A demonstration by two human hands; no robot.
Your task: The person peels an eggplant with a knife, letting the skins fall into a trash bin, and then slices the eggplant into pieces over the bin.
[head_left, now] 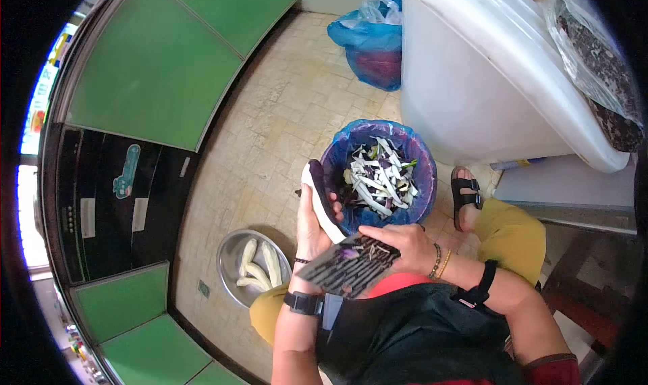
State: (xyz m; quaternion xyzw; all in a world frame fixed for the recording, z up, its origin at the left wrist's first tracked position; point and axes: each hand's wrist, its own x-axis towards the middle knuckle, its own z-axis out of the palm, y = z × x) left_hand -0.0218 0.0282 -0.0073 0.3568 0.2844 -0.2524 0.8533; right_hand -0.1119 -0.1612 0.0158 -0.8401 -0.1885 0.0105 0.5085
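Observation:
My left hand (310,227) is wrapped round a partly peeled eggplant (317,193), with a broad white strip showing beside dark purple skin. The eggplant slants upward, its top close to the lined bin's left rim. In my right hand (405,244) is a wide cleaver (337,271), gripped at the handle. Its dark blade has bits of peel stuck to it and overlaps the eggplant's lower end in this view. Long white and purple peelings (383,182) fill the blue-lined bin (424,145) just beyond my hands. Several pale peeled eggplants (258,271) lie in a metal bowl (230,281) at the left.
The bowl and bin stand on a tiled floor (263,128). Green cabinets (155,61) and a black oven front (115,202) run along the left. A tied blue bag (372,44) sits at the back, beside a large white appliance (466,81) on the right.

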